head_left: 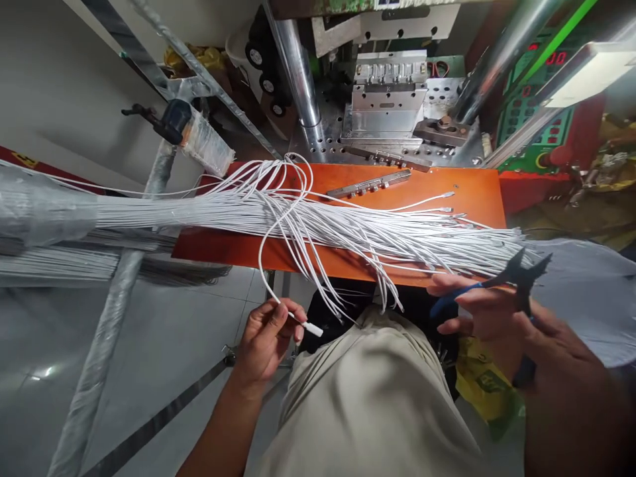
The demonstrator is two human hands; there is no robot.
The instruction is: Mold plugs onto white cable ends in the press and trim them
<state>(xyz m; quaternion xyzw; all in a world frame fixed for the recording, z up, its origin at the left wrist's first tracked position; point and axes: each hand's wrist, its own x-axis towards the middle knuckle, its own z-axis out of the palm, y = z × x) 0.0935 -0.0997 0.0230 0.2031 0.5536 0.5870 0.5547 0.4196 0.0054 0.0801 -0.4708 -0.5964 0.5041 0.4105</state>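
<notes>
A single white cable is pinched in my left hand, and its white plug sticks out to the right past the fingertips. My right hand holds dark cutting pliers with blue handles; their jaws are spread and point up, in front of the bundle's right end. A thick bundle of white cables lies across an orange board, its left part wrapped in clear plastic. Several cables hang over the board's front edge between my hands.
Behind the board stands a press with a metal mould and steel columns. Two metal bars lie at the board's back. A wrapped pole slants at the left. A green control panel is at the right.
</notes>
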